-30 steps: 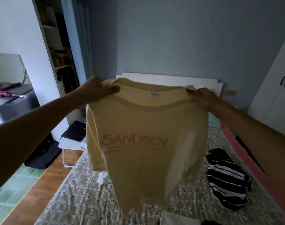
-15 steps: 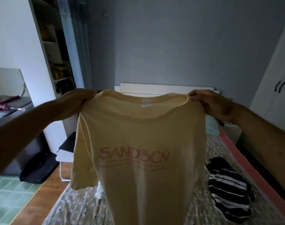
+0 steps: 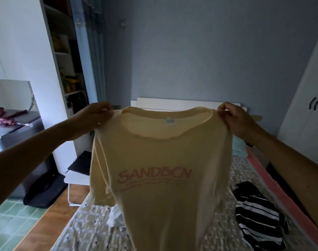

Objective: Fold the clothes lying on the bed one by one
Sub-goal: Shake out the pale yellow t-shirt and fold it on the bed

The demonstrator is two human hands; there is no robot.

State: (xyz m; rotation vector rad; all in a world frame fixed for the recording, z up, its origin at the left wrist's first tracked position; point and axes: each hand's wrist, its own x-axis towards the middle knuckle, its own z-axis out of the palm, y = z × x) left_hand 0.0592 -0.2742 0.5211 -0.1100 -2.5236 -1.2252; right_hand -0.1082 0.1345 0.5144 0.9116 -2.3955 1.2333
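Observation:
A pale yellow T-shirt (image 3: 158, 200) with pink "SANDBCN" lettering hangs spread out in front of me above the bed (image 3: 85, 232). My left hand (image 3: 95, 115) pinches its left shoulder and my right hand (image 3: 234, 118) pinches its right shoulder. The shirt hangs flat and covers the middle of the bed. A black-and-white striped garment (image 3: 257, 216) lies crumpled on the right side of the checked bedsheet. A small white piece of clothing (image 3: 115, 219) shows beside the shirt's left edge on the bed.
A white headboard (image 3: 172, 103) stands at the far wall. A small white side table (image 3: 78, 178) with a dark laptop sits left of the bed, a black bag on the floor beside it. White wardrobe doors (image 3: 310, 109) are at the right.
Both hands moved apart and stretched the shirt's shoulders wider. The shirt now hangs flatter and fuller, with the collar open toward me.

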